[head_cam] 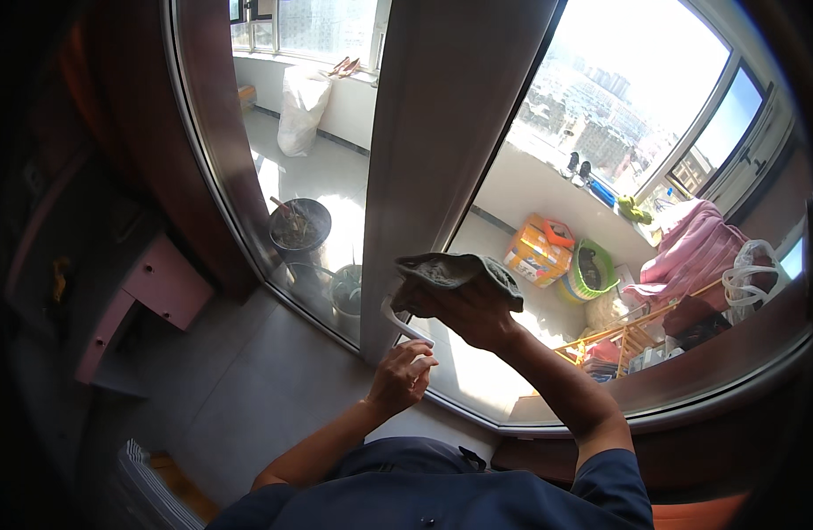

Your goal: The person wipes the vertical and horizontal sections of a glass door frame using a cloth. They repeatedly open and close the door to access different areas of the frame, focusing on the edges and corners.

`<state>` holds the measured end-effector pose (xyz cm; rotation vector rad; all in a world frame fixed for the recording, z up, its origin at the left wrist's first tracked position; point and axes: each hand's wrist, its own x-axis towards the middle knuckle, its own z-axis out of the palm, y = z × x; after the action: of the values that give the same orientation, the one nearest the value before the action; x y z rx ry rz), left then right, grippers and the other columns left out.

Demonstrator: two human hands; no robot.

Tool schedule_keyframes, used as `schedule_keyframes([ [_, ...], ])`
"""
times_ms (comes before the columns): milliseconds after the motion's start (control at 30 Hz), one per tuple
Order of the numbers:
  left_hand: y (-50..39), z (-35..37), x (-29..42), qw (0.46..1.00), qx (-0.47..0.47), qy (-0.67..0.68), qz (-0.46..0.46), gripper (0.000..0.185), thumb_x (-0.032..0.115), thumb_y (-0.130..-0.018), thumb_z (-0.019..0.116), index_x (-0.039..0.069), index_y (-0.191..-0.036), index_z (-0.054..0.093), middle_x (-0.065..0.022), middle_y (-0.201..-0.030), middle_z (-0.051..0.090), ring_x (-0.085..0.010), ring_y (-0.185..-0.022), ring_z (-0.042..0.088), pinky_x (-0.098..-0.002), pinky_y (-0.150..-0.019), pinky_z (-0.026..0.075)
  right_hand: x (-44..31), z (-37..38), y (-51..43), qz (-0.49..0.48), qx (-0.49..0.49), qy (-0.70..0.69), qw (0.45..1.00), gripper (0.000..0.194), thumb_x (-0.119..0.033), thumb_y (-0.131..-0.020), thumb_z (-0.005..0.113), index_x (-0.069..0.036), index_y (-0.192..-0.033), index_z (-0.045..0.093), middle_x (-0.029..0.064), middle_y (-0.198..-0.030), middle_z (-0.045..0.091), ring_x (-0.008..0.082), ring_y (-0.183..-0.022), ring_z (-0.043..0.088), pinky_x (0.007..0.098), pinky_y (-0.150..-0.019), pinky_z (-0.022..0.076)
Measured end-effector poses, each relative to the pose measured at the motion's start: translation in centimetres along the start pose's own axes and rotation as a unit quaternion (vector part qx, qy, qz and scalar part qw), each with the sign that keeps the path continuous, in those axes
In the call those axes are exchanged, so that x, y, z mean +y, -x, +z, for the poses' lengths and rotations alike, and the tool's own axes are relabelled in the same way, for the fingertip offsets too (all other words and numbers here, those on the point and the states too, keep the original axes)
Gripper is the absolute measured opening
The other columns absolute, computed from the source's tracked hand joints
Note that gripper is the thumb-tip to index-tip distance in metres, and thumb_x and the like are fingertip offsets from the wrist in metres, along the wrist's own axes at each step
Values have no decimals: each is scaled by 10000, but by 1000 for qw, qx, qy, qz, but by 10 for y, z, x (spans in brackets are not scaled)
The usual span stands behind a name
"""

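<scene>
A dark grey-green cloth (456,271) lies bunched in my right hand (476,315), which is raised in front of the grey door frame (439,119). The cloth hides part of the frame's edge, and I cannot tell whether it touches the frame or the glass. Lower and to the left, my left hand (403,374) has its fingers bent and somewhat apart, just below the end of a white door handle (406,326). Whether the fingertips touch the handle is unclear, but the hand is not wrapped around it.
Behind the glass are potted plants (300,228), a white sack (302,109), a yellow cardboard box (537,255), a green basket (588,271), a pink cloth (691,245) and a wooden rack (628,344). A pink drawer unit (171,281) stands at left.
</scene>
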<state>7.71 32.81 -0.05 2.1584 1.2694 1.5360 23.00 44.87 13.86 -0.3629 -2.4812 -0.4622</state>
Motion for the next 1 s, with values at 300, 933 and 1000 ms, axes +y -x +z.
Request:
schedule_keyframes([
  [300,4,-12,-10,997,34,-38,-61,163,-3,-831,687,89,-961,720,-68,-1016,702,-294,-971,688,-422,-873,548,52,-39,-148,-215,-52,385,896,432,-305,-1017,546,-122,-1406,578,96,-1293,626,276,-1324,544,465,-1218,370],
  [933,-3,-40,-43,994,56,-5,-90,156,6,-825,660,76,-938,740,-95,-930,716,-317,-880,710,-423,-784,586,49,-9,-157,-281,-86,539,790,205,-159,-981,594,-21,-1093,697,117,-1070,694,236,-996,680,406,-1047,531],
  [1000,-4,-50,-48,994,58,-15,-91,154,6,-822,661,76,-932,742,-97,-930,718,-318,-872,710,-421,-782,587,57,-67,-207,-268,-139,427,852,179,-192,-958,659,-76,-1079,721,71,-1108,699,221,-1074,659,424,-1094,499],
])
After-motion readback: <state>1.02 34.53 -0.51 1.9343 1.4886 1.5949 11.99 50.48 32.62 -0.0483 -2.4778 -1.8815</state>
